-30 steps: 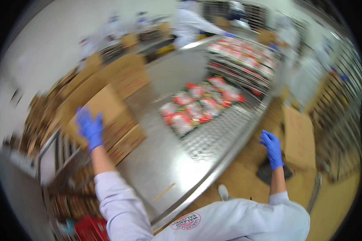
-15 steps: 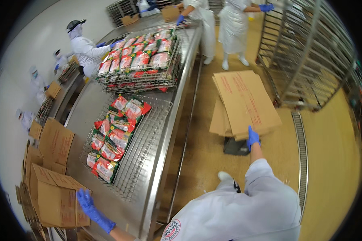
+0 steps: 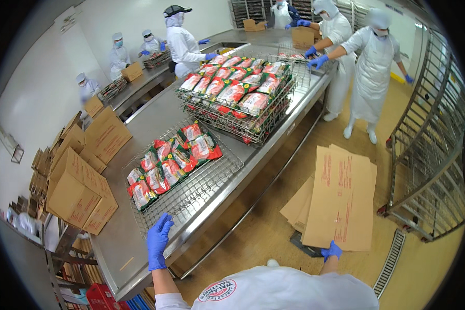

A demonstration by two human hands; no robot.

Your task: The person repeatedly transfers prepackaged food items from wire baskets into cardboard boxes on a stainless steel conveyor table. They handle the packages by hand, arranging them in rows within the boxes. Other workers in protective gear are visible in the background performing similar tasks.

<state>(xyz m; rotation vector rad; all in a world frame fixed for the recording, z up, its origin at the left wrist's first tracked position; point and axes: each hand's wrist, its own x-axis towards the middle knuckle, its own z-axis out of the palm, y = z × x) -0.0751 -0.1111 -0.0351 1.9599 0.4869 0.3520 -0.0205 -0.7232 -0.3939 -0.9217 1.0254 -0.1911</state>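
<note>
My right hand (image 3: 331,251), in a blue glove, is closed on the near edge of a flattened cardboard box (image 3: 341,199) at the lower right. More flattened boxes (image 3: 297,205) lie under it in a fanned stack over a dark base (image 3: 305,247). At the near edge of the steel table, my left hand (image 3: 159,243) is held up empty with its gloved fingers extended. Just beyond it lies a wire rack (image 3: 191,191). Several red and green bags of packaged food (image 3: 171,171) cover the rack's far left part.
Stacked wire baskets (image 3: 237,116) full of similar bags stand farther along the steel table (image 3: 113,258). Open cartons (image 3: 82,188) sit at its left edge. Two co-workers (image 3: 374,72) stand beyond the cardboard, near a tall metal rack trolley (image 3: 434,139). A floor drain (image 3: 390,261) runs at the right.
My left hand has moved right, from beside the open carton to the table's near edge by the wire rack. My right hand stays at the flattened boxes. The view has tilted up.
</note>
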